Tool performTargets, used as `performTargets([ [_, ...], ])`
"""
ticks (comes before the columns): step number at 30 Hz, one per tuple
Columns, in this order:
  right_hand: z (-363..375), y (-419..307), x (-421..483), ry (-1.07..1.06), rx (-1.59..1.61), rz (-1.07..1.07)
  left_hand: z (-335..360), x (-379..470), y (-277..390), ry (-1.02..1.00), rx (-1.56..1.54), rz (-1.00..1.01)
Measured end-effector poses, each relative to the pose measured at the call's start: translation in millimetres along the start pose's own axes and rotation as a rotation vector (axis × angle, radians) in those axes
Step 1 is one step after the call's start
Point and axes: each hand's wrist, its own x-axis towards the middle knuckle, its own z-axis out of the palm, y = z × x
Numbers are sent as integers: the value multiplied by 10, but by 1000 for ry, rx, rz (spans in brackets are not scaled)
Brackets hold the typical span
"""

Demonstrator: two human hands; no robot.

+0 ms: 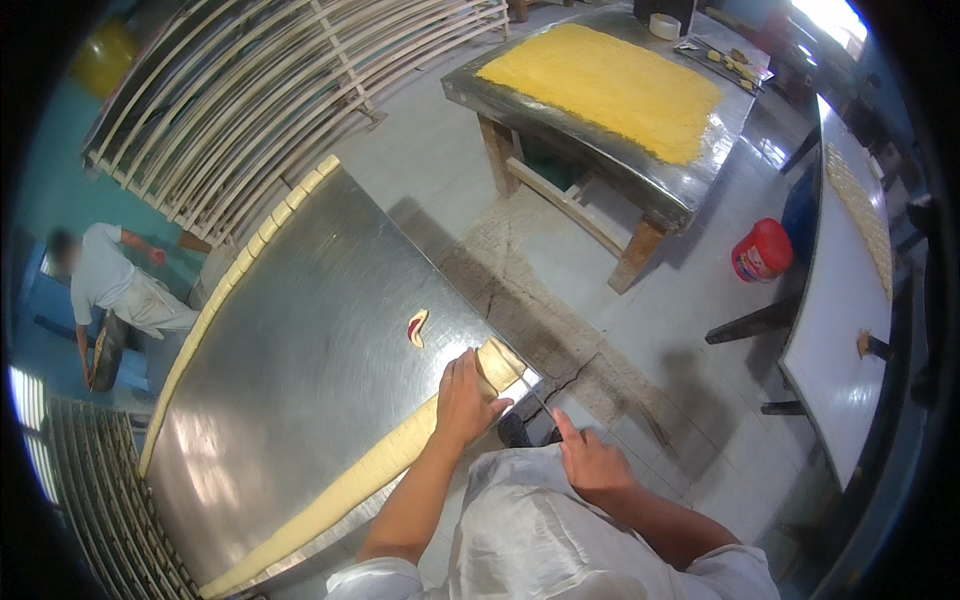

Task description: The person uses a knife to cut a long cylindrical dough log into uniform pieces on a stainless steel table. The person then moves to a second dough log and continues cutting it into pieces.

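A long roll of pale dough lies along the near edge of the steel worktable, with a row of small marks on its upper side. My left hand rests on the roll near its right end, fingers spread over the dough. My right hand grips a knife, its blade at the dough's end piece by the table corner. Beyond my left hand, a small curved dough piece with red filling lies alone on the steel. A row of cut dough pieces follows the table's far left edge.
A second metal-topped table carries a yellow sheet. On the floor stands a red-lidded bucket; right of it, a white table holds braided-looking dough. Slatted racks stand at the upper left. A co-worker stands at the left.
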Motion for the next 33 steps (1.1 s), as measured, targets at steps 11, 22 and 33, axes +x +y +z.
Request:
performTargets([
  [11,149,-95,87,-178,104,-17,-104,-316,-183,135,-37,-172],
  [22,612,-613,302,-227,-24,-84,-110,-760,-605,158,-186,-150],
  [33,746,-859,344,-236,-71,-18,-175,-636,-614,76,-192,-82],
])
